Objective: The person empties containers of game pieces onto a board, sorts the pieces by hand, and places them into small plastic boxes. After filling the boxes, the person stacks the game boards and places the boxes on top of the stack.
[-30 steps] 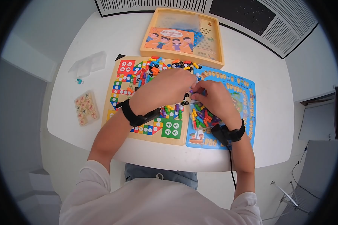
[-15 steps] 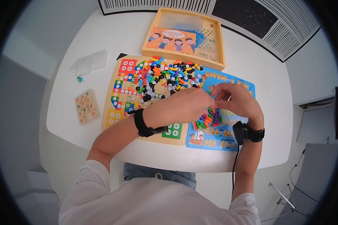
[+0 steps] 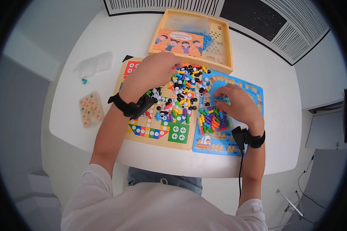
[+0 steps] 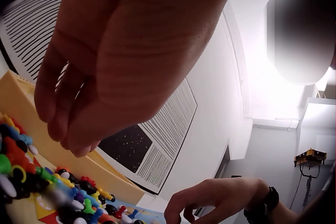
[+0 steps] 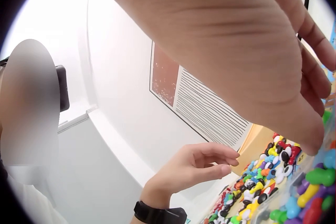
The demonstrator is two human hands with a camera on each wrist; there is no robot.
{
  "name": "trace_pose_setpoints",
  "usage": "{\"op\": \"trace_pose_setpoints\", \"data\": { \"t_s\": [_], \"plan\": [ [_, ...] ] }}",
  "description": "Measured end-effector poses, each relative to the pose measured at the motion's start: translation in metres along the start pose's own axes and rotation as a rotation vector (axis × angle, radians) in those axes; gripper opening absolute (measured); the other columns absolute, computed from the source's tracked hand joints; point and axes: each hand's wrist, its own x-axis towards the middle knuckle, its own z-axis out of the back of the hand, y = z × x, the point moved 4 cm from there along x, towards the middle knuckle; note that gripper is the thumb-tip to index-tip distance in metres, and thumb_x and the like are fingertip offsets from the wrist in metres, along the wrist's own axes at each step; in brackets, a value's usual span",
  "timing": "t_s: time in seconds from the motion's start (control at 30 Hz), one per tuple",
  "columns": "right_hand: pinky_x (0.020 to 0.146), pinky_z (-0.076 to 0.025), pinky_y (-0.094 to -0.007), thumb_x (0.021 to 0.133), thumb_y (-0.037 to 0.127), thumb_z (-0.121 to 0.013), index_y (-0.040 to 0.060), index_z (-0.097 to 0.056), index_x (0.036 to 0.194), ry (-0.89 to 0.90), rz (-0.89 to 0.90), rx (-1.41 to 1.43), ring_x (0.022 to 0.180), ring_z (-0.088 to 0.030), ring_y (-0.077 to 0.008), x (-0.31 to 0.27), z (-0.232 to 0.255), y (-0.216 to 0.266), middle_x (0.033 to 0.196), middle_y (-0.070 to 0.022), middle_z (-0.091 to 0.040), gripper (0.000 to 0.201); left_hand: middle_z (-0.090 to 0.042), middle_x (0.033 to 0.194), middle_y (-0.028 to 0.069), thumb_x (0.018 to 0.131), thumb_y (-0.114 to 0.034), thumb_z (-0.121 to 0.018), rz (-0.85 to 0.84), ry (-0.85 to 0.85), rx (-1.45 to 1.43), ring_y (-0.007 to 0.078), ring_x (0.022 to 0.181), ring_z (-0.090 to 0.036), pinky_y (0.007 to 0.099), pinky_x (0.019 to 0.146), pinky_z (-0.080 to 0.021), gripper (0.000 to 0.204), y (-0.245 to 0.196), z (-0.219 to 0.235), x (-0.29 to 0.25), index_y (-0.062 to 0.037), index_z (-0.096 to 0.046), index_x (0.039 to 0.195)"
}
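My left hand [image 3: 152, 73] hangs over the upper part of the wooden game board [image 3: 137, 134], by the heap of coloured pegs and black and white pieces [image 3: 185, 79]. Its fingers are loosely bent in the left wrist view, with nothing visible in them. My right hand [image 3: 241, 104] is at the upper right of a clear box [image 3: 215, 133] full of coloured pegs [image 3: 213, 120]. Its fingers are spread and slightly bent in the right wrist view, and no piece shows between them. The box stands on a blue board [image 3: 254, 88].
A wooden tray [image 3: 230, 50] with an orange booklet [image 3: 179, 42] stands at the back. To the left are an empty clear case [image 3: 94, 64], a small teal item [image 3: 85, 81] and a box of round wooden pieces [image 3: 91, 110]. A black cable [image 3: 240, 169] runs from my right wrist.
My left hand has moved away from my right hand, up and to the left over the heap. My right hand has shifted slightly left, and the pegs in the box are more exposed.
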Motion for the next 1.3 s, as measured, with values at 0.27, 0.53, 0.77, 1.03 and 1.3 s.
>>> {"op": "trace_pose_setpoints", "data": {
  "t_s": [0.27, 0.53, 0.77, 1.03, 1.3],
  "plan": [
    [0.081, -0.056, -0.044, 0.088, 0.01, -0.072, 0.0027, -0.076, 0.096, 0.138, -0.178, 0.034, 0.089, -0.071, -0.0342, 0.001, -0.001, 0.002, 0.092, -0.0154, -0.074, 0.012, -0.076, 0.102, 0.0148, 0.093, -0.005, -0.065, 0.086, 0.159, 0.041, 0.0323, 0.097, -0.073, 0.0427, 0.084, -0.058, 0.018, 0.01, -0.016, 0.004, -0.0008, -0.072, 0.109],
    [0.081, -0.056, -0.0454, 0.091, 0.011, -0.068, 0.0028, -0.076, 0.094, 0.11, -0.138, 0.025, 0.09, -0.071, -0.0359, 0.003, -0.008, 0.005, 0.093, -0.0157, -0.074, 0.012, -0.074, 0.104, 0.0129, 0.093, -0.007, -0.068, 0.061, 0.13, 0.073, 0.0329, 0.102, -0.071, 0.0448, 0.087, -0.057, 0.017, 0.011, -0.029, 0.007, -0.0036, -0.073, 0.109],
    [0.079, -0.056, -0.0461, 0.093, 0.012, -0.067, 0.0038, -0.076, 0.095, 0.1, -0.131, -0.016, 0.09, -0.071, -0.0357, 0.003, -0.008, 0.012, 0.091, -0.0153, -0.074, 0.013, -0.071, 0.104, 0.0102, 0.093, -0.014, -0.073, -0.016, 0.142, 0.209, 0.0318, 0.104, -0.069, 0.0453, 0.087, -0.056, 0.017, 0.002, -0.034, 0.006, -0.006, -0.072, 0.108],
    [0.077, -0.056, -0.0464, 0.092, 0.013, -0.067, 0.0046, -0.076, 0.094, 0.086, -0.135, -0.023, 0.087, -0.072, -0.0347, 0.003, -0.01, 0.009, 0.09, -0.0141, -0.074, 0.013, -0.07, 0.104, 0.011, 0.093, -0.015, -0.074, -0.105, -0.001, 0.043, 0.033, 0.1, -0.069, 0.0442, 0.084, -0.055, 0.014, -0.047, 0.008, -0.008, -0.0058, -0.07, 0.104],
    [0.079, -0.056, -0.0478, 0.091, 0.015, -0.068, 0.0043, -0.076, 0.096, 0.059, -0.115, -0.036, 0.091, -0.071, -0.0353, 0.003, -0.01, 0.005, 0.091, -0.015, -0.074, 0.014, -0.069, 0.102, 0.0108, 0.096, -0.014, -0.069, -0.279, 0.427, -0.076, 0.0325, 0.101, -0.07, 0.0459, 0.086, -0.056, 0.014, -0.111, -0.044, -0.03, -0.0065, -0.071, 0.108]
  ]
}}
